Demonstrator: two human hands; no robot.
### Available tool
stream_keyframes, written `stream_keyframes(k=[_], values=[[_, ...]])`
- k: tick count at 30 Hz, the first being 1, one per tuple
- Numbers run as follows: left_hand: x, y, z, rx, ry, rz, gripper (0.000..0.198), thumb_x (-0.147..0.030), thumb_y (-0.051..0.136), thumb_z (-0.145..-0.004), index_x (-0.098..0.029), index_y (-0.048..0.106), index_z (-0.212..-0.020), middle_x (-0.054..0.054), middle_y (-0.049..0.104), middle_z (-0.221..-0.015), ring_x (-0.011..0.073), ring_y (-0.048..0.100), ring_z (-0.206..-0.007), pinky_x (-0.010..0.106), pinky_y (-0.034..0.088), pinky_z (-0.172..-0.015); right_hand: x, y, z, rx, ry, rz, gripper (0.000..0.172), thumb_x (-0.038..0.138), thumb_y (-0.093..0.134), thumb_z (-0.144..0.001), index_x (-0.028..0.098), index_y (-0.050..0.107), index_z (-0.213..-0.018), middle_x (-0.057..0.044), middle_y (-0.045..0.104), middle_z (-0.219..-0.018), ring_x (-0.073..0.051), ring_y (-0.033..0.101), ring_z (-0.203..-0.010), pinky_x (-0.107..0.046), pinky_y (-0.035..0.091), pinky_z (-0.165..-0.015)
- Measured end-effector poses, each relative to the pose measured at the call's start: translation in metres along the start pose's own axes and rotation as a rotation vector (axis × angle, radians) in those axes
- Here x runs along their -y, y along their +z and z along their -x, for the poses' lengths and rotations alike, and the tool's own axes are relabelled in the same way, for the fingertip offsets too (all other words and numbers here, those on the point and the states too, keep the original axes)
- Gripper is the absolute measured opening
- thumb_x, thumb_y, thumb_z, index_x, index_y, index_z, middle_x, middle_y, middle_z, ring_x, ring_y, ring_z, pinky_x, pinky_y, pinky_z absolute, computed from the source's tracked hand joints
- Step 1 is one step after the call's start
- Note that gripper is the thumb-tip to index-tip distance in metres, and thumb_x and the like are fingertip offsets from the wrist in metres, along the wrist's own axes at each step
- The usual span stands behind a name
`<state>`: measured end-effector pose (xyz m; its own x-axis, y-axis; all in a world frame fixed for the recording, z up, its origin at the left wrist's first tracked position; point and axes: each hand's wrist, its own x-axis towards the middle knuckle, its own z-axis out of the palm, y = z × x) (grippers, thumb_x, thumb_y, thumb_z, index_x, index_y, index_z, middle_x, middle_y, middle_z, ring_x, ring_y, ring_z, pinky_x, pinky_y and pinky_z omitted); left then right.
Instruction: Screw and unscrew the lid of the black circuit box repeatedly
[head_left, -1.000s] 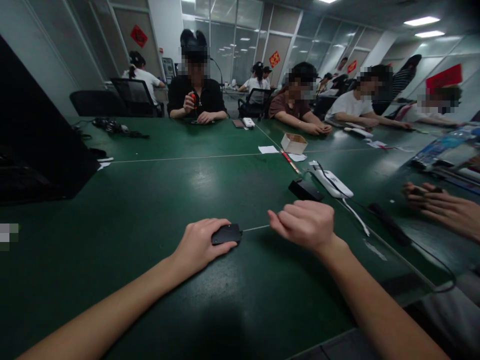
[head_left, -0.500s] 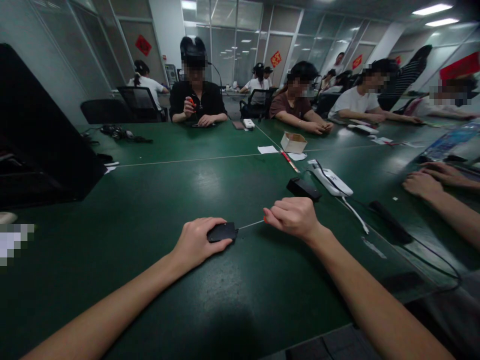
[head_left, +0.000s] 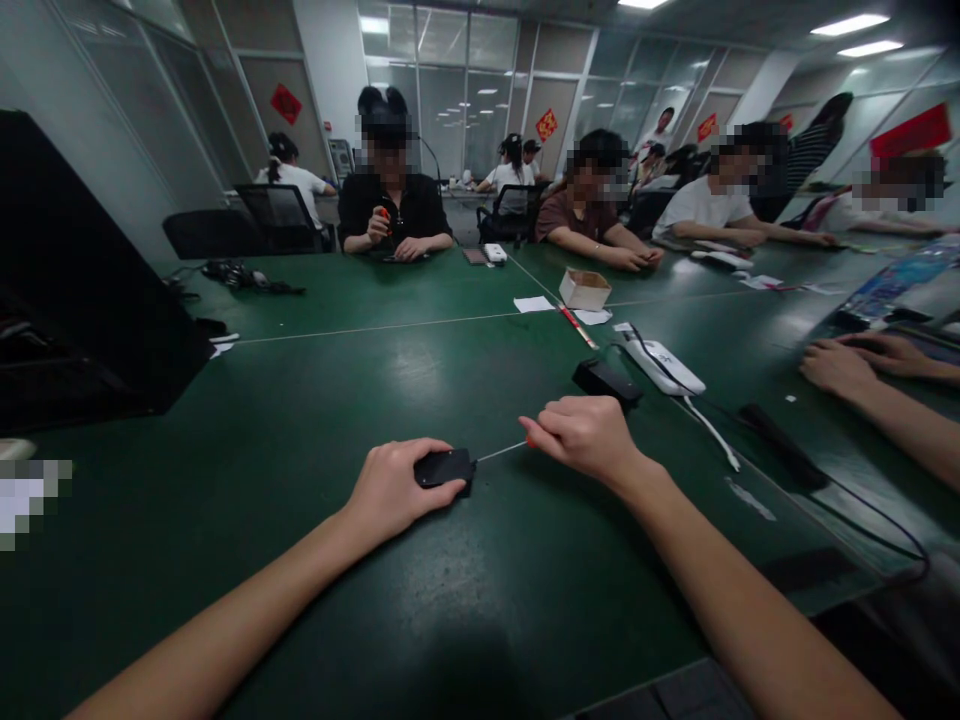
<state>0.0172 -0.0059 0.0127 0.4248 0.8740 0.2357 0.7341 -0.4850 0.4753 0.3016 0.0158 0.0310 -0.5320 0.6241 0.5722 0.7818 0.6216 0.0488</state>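
Observation:
My left hand (head_left: 394, 485) lies over a small flat black device (head_left: 445, 467) on the green table (head_left: 300, 420), its fingers curled around it and pressing it down. My right hand (head_left: 585, 435) is closed in a fist around a thin screwdriver (head_left: 501, 452) with an orange handle. The metal shaft points left and its tip touches the right end of the black device. Most of the handle is hidden inside my fist.
A black box (head_left: 606, 381), a white power strip (head_left: 664, 365) with a cable, a cardboard box (head_left: 585, 288) and paper slips lie beyond my right hand. A co-worker's hands (head_left: 847, 365) rest at the right. Other people sit along the far side. A dark case (head_left: 82, 300) stands at the left.
My right hand has shifted slightly left, bringing the screwdriver's orange handle into sight at the fist. The co-worker's hands at the right moved further away. My left hand stayed on the device.

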Motion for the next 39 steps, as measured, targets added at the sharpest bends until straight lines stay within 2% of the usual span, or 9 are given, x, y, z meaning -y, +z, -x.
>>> stream_keyframes(k=[3, 6, 8, 12, 14, 23, 29, 32, 39], values=[[-0.001, 0.002, 0.002, 0.000, -0.006, 0.036, 0.037, -0.041, 0.078, -0.077, -0.023, 0.074, -0.110, 0.003, 0.080, -0.104, 0.0264, 0.075, -0.092, 0.038, 0.055, -0.083, 0.015, -0.024, -0.004, -0.259, -0.276, 0.254, 0.045, 0.033, 0.064, -0.092, 0.018, 0.052, -0.052, 0.001, 0.049, -0.050, -0.011, 0.037, -0.052, -0.030, 0.024, -0.055], [0.000, 0.005, 0.004, -0.028, 0.017, 0.041, 0.038, -0.039, 0.078, -0.077, -0.022, 0.074, -0.110, 0.003, 0.080, -0.104, 0.0265, 0.075, -0.092, 0.038, 0.056, -0.085, 0.025, -0.034, -0.007, -0.303, -0.337, 0.304, 0.044, 0.032, 0.068, -0.090, 0.018, 0.051, -0.051, 0.002, 0.047, -0.049, -0.011, 0.036, -0.052, -0.030, 0.023, -0.055], [0.001, 0.007, 0.004, -0.042, 0.035, 0.044, 0.038, -0.039, 0.078, -0.077, -0.021, 0.074, -0.110, 0.004, 0.080, -0.103, 0.0266, 0.076, -0.092, 0.038, 0.056, -0.085, 0.028, -0.028, -0.008, -0.225, -0.214, 0.256, 0.047, 0.034, 0.062, -0.094, 0.018, 0.053, -0.051, 0.000, 0.051, -0.049, -0.011, 0.038, -0.051, -0.030, 0.022, -0.055], [0.003, 0.008, 0.004, -0.054, 0.080, 0.051, 0.039, -0.038, 0.079, -0.077, -0.019, 0.073, -0.111, 0.005, 0.080, -0.105, 0.0265, 0.076, -0.092, 0.038, 0.057, -0.084, 0.025, 0.003, -0.011, 0.227, 0.175, 0.008, 0.057, 0.045, 0.043, -0.102, 0.019, 0.069, -0.058, -0.003, 0.061, -0.053, -0.011, 0.046, -0.049, -0.030, 0.019, -0.055], [0.004, 0.008, 0.004, -0.063, 0.107, 0.045, 0.040, -0.038, 0.079, -0.078, -0.018, 0.073, -0.112, 0.006, 0.079, -0.105, 0.0265, 0.076, -0.092, 0.038, 0.058, -0.084, 0.022, 0.015, -0.011, 0.354, 0.288, -0.087, 0.061, 0.049, 0.039, -0.103, 0.020, 0.071, -0.061, -0.003, 0.061, -0.053, -0.011, 0.049, -0.051, -0.029, 0.020, -0.056], [0.006, 0.009, 0.007, -0.144, 0.200, 0.043, 0.038, -0.038, 0.078, -0.082, -0.018, 0.070, -0.114, 0.009, 0.078, -0.108, 0.0272, 0.074, -0.096, 0.040, 0.057, -0.086, 0.003, 0.011, -0.003, 0.313, 0.230, -0.181, 0.064, 0.053, 0.035, -0.102, 0.017, 0.066, -0.058, -0.003, 0.057, -0.054, -0.010, 0.045, -0.053, -0.030, 0.022, -0.060], [0.002, 0.008, 0.008, -0.193, 0.204, 0.135, 0.032, -0.036, 0.077, -0.083, -0.018, 0.071, -0.109, 0.009, 0.077, -0.105, 0.0259, 0.072, -0.095, 0.040, 0.056, -0.088, 0.010, 0.035, -0.002, 0.373, 0.341, -0.472, 0.067, 0.056, 0.037, -0.101, 0.016, 0.062, -0.054, 0.001, 0.046, -0.048, -0.008, 0.036, -0.048, -0.027, 0.024, -0.058], [0.000, 0.007, 0.007, -0.201, 0.196, 0.174, 0.029, -0.036, 0.076, -0.085, -0.019, 0.071, -0.108, 0.009, 0.077, -0.105, 0.0254, 0.070, -0.097, 0.041, 0.056, -0.090, 0.015, 0.042, -0.002, 0.380, 0.321, -0.524, 0.065, 0.055, 0.036, -0.102, 0.016, 0.064, -0.059, 0.002, 0.047, -0.050, -0.009, 0.038, -0.049, -0.026, 0.026, -0.057], [0.017, -0.010, 0.026, -0.116, 0.102, 0.178, 0.045, -0.036, 0.075, -0.084, -0.021, 0.066, -0.125, 0.010, 0.073, -0.119, 0.0273, 0.069, -0.108, 0.042, 0.055, -0.096, 0.016, 0.032, -0.001, 0.326, 0.088, -0.517, 0.029, 0.044, 0.058, -0.097, 0.017, 0.067, -0.096, -0.005, 0.068, -0.092, -0.015, 0.060, -0.083, -0.026, 0.042, -0.074]])
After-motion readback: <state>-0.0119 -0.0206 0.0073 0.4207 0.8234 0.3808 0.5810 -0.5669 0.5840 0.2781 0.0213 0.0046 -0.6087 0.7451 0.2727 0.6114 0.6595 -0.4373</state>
